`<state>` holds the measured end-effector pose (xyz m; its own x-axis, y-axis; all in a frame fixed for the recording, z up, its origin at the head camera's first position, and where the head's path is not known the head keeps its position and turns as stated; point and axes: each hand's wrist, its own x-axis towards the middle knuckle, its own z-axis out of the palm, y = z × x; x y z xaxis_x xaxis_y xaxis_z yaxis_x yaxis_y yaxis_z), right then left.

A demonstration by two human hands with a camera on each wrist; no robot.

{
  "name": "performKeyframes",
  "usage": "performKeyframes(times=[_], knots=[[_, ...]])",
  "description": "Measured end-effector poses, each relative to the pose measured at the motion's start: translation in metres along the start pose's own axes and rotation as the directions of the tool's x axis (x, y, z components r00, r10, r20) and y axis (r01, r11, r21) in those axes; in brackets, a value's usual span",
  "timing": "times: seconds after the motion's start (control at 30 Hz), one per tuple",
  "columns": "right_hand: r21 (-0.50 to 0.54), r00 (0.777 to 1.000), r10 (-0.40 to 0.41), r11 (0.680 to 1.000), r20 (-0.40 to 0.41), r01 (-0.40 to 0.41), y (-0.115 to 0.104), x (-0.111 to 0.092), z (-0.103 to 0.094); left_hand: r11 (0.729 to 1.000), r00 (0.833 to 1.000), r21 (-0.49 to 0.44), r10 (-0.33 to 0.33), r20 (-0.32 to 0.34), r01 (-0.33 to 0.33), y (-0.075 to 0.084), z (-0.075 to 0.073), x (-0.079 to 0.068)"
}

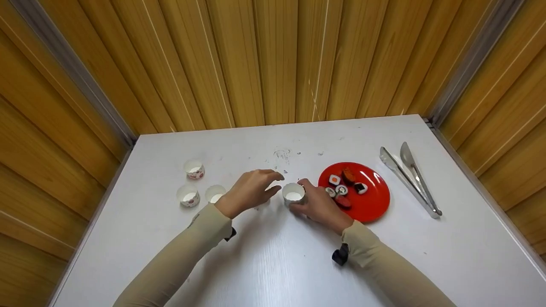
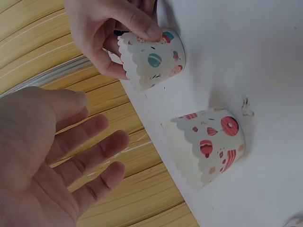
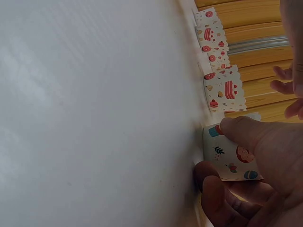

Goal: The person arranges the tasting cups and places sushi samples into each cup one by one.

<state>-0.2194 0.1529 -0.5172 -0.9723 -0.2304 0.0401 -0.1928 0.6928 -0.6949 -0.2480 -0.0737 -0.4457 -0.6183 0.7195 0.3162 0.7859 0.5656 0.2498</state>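
My right hand grips a white paper baking cup by its side. In the left wrist view this baking cup has a scalloped rim and teal and pink prints, and it stands upright on the table. My left hand is held over the table with fingers spread and nothing in them. Below it is a second baking cup with red cake and doughnut prints, mostly hidden by the left hand in the head view. A gap shows between the two cups.
To the left stand three more baking cups, a rear one, a front one and one beside the left wrist. Right of my right hand lies a red plate with several sushi pieces. Metal tongs lie beyond it.
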Motion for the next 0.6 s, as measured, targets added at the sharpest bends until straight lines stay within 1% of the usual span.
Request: performKeyframes(times=[0.17, 0.27, 0.47, 0.6], knots=[[-0.008, 1.0, -0.001, 1.0, 0.005, 0.001, 0.0, 0.0, -0.001, 0.999, 0.999, -0.034, 0.023, 0.031, -0.022, 0.004, 0.011, -0.002], [-0.01, 1.0, 0.004, 1.0, 0.006, -0.004, 0.0, 0.001, -0.001, 0.999, 0.999, -0.044, 0.023, 0.044, -0.021, 0.006, 0.015, -0.003], [-0.01, 1.0, 0.011, 1.0, 0.015, -0.011, 0.0, 0.001, -0.001, 0.999, 0.998, -0.021, 0.034, 0.053, -0.033, 0.009, 0.022, -0.005], [-0.01, 1.0, -0.002, 1.0, 0.007, 0.002, 0.001, 0.001, 0.0, 1.0, 0.997, -0.014, 0.021, 0.069, -0.02, 0.01, 0.026, -0.007]])
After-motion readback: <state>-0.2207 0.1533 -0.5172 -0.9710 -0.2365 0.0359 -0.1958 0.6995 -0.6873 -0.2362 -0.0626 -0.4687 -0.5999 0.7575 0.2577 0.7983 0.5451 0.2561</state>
